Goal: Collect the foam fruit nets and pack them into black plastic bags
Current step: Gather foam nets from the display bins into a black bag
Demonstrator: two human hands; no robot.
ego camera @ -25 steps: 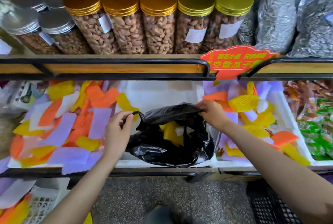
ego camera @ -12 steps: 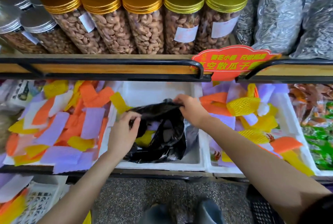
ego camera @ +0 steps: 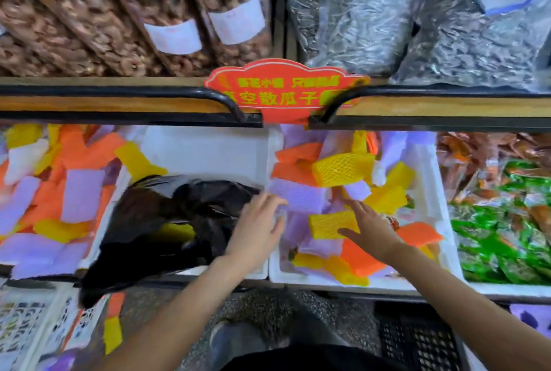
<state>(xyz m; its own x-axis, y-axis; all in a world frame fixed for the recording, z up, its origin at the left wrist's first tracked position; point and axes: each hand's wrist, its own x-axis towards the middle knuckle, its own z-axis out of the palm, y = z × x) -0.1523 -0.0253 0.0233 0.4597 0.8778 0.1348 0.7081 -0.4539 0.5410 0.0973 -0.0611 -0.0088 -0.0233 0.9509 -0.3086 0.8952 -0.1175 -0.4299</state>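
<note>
1. A shop shelf is seen from above, with white foam trays set side by side under a black metal rail point(ego camera: 119, 92).
2. A crumpled black plastic bag point(ego camera: 167, 221) lies in the middle white foam tray point(ego camera: 208, 150); its lower part hangs over the tray's front edge, and a patch of yellow shows in its mouth.
3. The back half of that middle tray is bare.
4. The left hand point(ego camera: 256, 230) is held above the wall between the middle tray and the right white foam tray point(ego camera: 432, 212), fingers spread and grasping nothing, just beside the bag's right edge.
5. The right hand point(ego camera: 369, 227) is held over the right tray, fingers spread flat, the thumb touching or just above a yellow foam fruit net point(ego camera: 331, 223); nothing is pinched.
6. Loose foam fruit nets point(ego camera: 298, 196) in purple, orange and yellow fill the right tray up to its walls.
7. More coloured foam nets point(ego camera: 59, 191) are heaped in the tray at left, overlapping its edges.
8. A red sign point(ego camera: 283, 93) is clipped at the rail, above the trays.
9. Speckled floor point(ego camera: 268, 308) is seen below the front edge.
</note>
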